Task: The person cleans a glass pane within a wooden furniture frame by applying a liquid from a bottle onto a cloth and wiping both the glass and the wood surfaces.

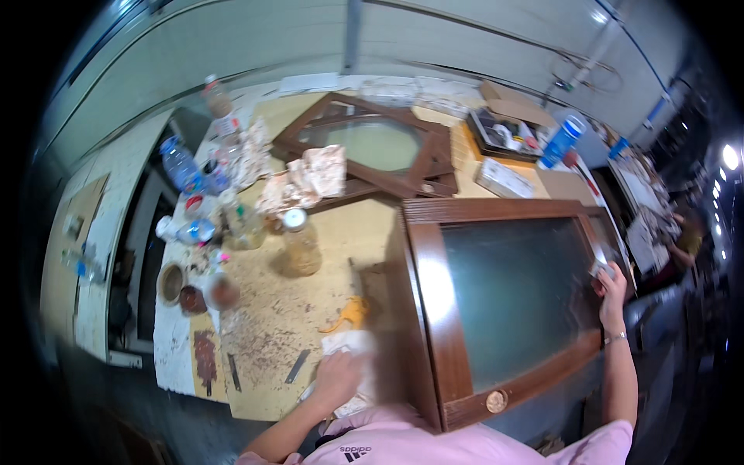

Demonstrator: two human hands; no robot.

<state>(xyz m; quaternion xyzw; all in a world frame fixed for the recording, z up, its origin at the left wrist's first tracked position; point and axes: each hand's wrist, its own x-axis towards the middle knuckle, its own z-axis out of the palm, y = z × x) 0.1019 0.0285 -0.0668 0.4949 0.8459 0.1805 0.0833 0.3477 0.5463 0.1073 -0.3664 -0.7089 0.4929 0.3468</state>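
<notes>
A brown wooden cabinet with a glass-paned front (515, 306) fills the right of the frame, standing on the worktable (267, 341), a round knob (497, 401) low on its front. The person's right hand (612, 291) is at the cabinet's right edge, fingers clamped on a small pale pad (600, 268). The left hand (339, 380), lower centre, rests on a white cloth (353, 341); it is blurred, so whether its fingers grip cannot be told. Just above that cloth lies an orange-yellow scrap (353, 311). A white-lidded jar (301, 249) stands left of centre, and brown wooden frames (310, 125) lie stacked at upper centre.
</notes>
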